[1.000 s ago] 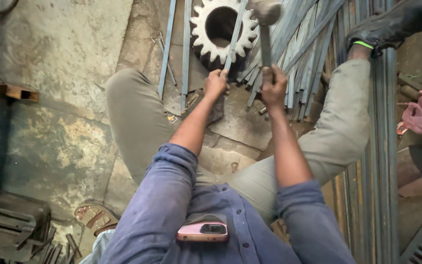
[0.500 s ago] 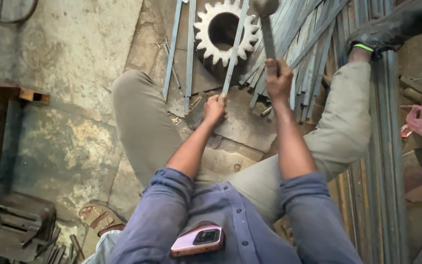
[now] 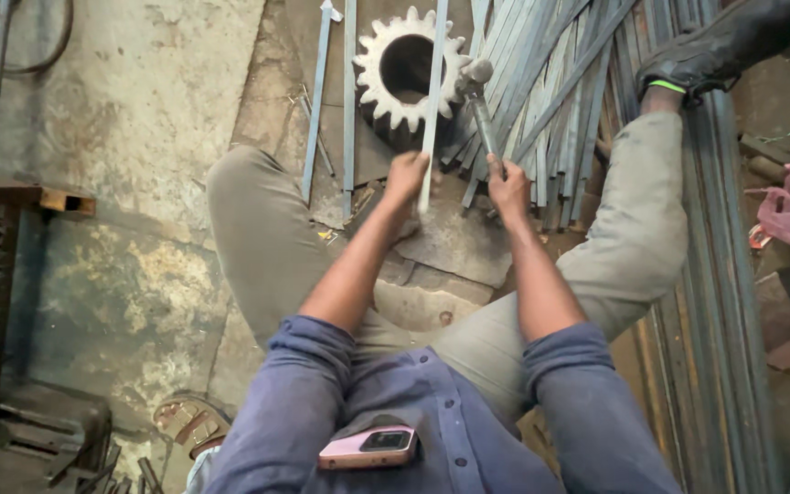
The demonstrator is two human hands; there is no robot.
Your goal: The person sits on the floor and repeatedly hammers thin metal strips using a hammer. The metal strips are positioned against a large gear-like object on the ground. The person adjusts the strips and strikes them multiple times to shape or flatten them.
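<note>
Both forearms reach straight out over the knees: the left hand point(image 3: 406, 174) is closed around a flat steel strip point(image 3: 432, 101) lying across the toothed gear point(image 3: 411, 70) just beyond it. The right hand point(image 3: 508, 187) grips a hammer point(image 3: 479, 91), its head beside the strip.

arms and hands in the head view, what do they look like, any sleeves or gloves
Both forearms are bare. Blue shirt sleeves are pushed up to about the elbows, bunched in folds. The left hand and right hand wear no gloves, and no watch, ring or band shows on either.
</note>
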